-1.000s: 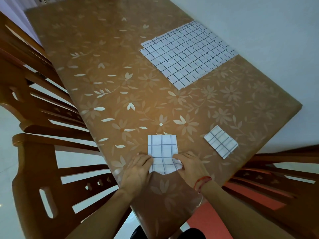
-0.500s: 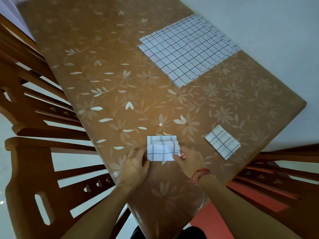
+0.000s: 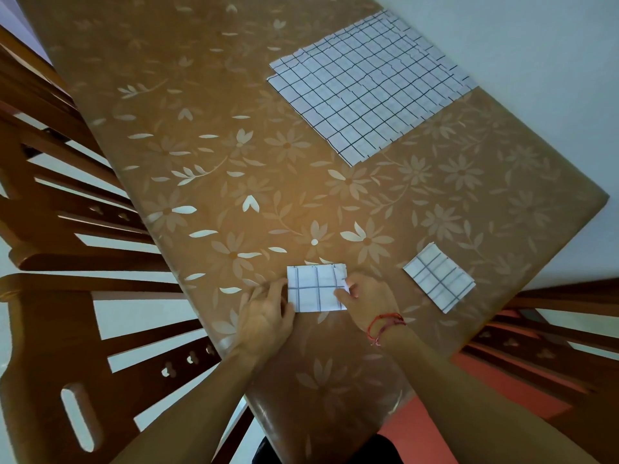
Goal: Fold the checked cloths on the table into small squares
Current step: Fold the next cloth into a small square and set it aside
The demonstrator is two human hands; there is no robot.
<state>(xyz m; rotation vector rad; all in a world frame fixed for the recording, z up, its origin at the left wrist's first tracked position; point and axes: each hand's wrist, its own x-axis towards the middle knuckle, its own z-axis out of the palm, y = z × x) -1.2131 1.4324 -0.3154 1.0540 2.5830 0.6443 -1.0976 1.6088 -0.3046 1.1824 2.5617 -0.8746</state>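
Looks like a dining room in someone's home, tbh. Long tabletop (image 3: pixel 234 128) under one of those glossy brown covers printed with pale flowers and leaves, the classic family-table protector. Chunky wooden chairs with slatted backs are pushed up on the left (image 3: pixel 50 329) and right (image 3: pixel 552 313). Plain pale wall (image 3: pixel 552 45) right beside it, light floor (image 3: pixel 150 309) showing through the slats, and checked cloths (image 3: pixel 368 88) stacked up like household linen.

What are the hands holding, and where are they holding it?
Both hands hold the small folded checked cloth: the left hand grips its left edge, and the right hand pinches its right edge.
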